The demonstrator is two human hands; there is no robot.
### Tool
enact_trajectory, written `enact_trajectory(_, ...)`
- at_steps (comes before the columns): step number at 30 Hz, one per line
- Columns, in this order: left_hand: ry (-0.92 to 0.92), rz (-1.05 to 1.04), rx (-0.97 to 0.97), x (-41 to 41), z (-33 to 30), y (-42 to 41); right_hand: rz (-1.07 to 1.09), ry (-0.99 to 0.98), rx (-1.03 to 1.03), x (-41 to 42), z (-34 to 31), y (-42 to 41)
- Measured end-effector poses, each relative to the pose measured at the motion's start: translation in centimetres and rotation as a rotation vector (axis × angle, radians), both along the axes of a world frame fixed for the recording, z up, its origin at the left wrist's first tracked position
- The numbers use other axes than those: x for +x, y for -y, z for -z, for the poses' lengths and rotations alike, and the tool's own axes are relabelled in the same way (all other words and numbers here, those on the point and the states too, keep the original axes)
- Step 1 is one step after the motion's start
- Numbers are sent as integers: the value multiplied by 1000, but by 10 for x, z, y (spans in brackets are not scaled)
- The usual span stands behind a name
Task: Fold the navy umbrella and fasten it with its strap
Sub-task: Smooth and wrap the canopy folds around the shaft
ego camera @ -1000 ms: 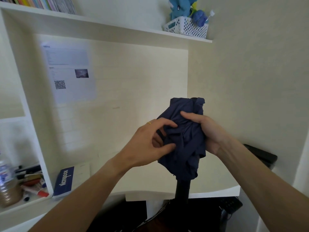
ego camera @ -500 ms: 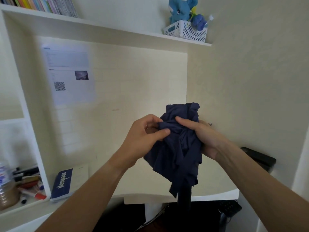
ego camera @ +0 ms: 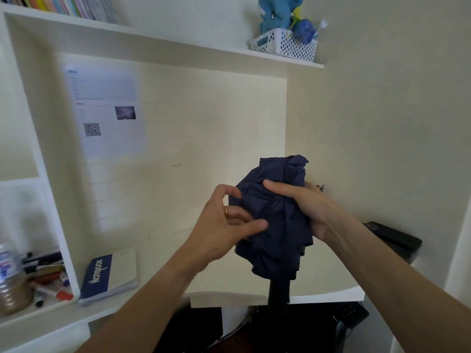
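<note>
The navy umbrella point(ego camera: 274, 225) is held upright in front of me, its canopy bunched into loose folds, its black handle point(ego camera: 279, 293) hanging straight down below. My right hand point(ego camera: 304, 208) wraps around the right side of the bunched fabric, thumb across the front. My left hand point(ego camera: 224, 225) is at the left side of the canopy, thumb and fingers pinching a fold of the cloth. I cannot make out the strap among the folds.
A white desk point(ego camera: 229, 284) lies under my hands, with a blue notebook point(ego camera: 107, 275) at its left and a black object point(ego camera: 393, 238) at its right. Pens and a bottle point(ego camera: 11, 278) fill the left shelf. A basket with plush toys point(ego camera: 285, 44) stands on the upper shelf.
My left hand has shifted along the canopy's left side, gathering and re-pinching folds. The fabric is bunched tighter than before. My right hand has kept its hold.
</note>
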State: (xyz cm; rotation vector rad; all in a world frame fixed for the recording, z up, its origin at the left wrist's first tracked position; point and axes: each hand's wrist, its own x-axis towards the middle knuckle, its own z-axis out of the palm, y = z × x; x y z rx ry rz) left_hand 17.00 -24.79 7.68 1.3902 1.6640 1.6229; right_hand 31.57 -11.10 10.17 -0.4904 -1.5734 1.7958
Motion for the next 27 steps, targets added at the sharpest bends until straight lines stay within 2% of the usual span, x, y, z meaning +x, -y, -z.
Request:
enact_trajectory(2, -14, -43, 38, -14, 3, -1, -1, -5, -2, 1, 1, 0)
enact_trajectory(3, -69, -140, 89, -18, 6, -1, 9, -7, -9, 1, 2, -1)
enact_trajectory(5, -256, -424, 287, -11, 11, 3, 38, -5, -26, 1, 3, -1)
enact_trajectory(6, -350, -502, 419, 1, 11, 9, 52, -9, -31, 0, 3, -2)
enact_trajectory(7, -416, -478, 508, 15, 11, 15, 62, -16, -32, -2, 3, -2)
enact_trajectory(8, -453, -385, 505, 29, 11, 19, 71, -21, -27, -3, 3, -2)
enact_trajectory(10, -490, -186, 252, 47, 13, 20, 79, -23, -18, -7, 4, -3)
enact_trajectory(11, -531, -149, 121, 48, 16, 16, 77, -23, -18, -8, 4, -3)
enact_trajectory(13, -572, -107, 32, 39, 22, 8, 74, -20, -16, -8, 4, -2)
enact_trajectory(15, -510, -22, -1, 30, 22, 4, 78, -15, -15, -6, 4, -2)
enact_trajectory(18, -111, 156, -63, 20, 14, 4, 71, 8, 9, -2, 4, -3)
enact_trajectory(20, 35, 245, -138, 15, 4, 9, 56, 41, 29, 0, 4, -2)
enact_trajectory(23, 18, 246, -124, 7, -8, 13, 24, 57, 21, 2, 4, -1)
enact_trajectory(27, -165, 12, 23, -9, -4, 6, -43, 61, -21, 5, 1, 2)
